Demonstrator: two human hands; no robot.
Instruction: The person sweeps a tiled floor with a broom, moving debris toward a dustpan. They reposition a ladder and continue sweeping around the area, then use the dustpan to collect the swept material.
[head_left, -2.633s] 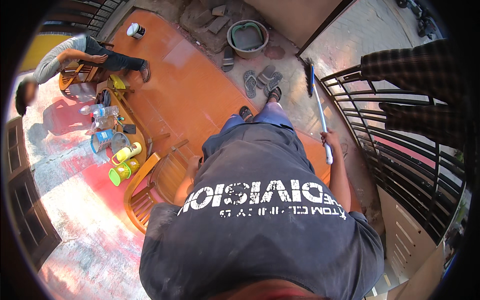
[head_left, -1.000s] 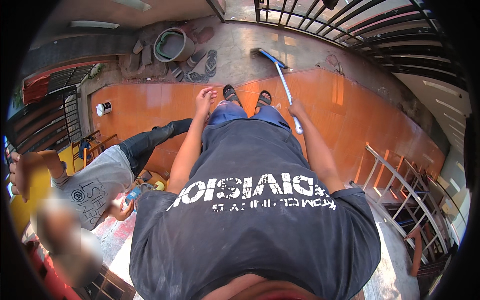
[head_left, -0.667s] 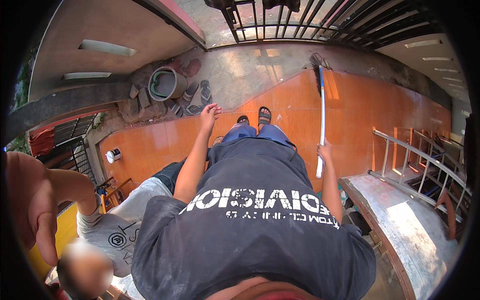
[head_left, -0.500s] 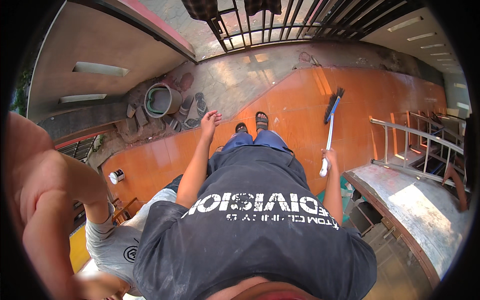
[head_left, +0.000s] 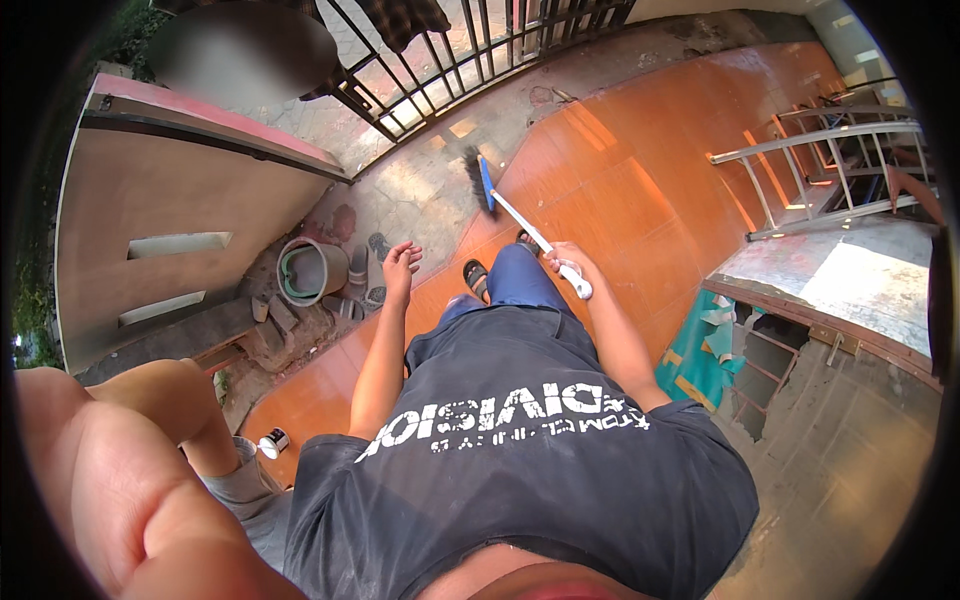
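Fingers of the right hand [head_left: 565, 262] are wrapping tightly around the white handle of a long-handled brush [head_left: 520, 222]. From that grip the handle is running up and away to the left, ending in a blue head with dark bristles that is sitting over the grey concrete floor [head_left: 420, 185], right at the edge of the orange board [head_left: 640, 180]. Beneath the grip, sandalled feet [head_left: 478, 276] are standing on the orange board, and the board is stretching out to the right of the hand. Beyond the bristles, a black metal gate [head_left: 470, 40] is closing off the space.

Left of the grip, the left hand [head_left: 398, 268] is hanging in the air with fingers spread and loose, holding nothing. Further left of it, a round bucket [head_left: 312, 270] with a green rim is standing on the floor, with sandals [head_left: 360, 268] lying just beside it. Well to the right of the grip, a metal frame [head_left: 810, 160] is lying across the board. Another person's arm [head_left: 120, 470] is filling the lower left corner.
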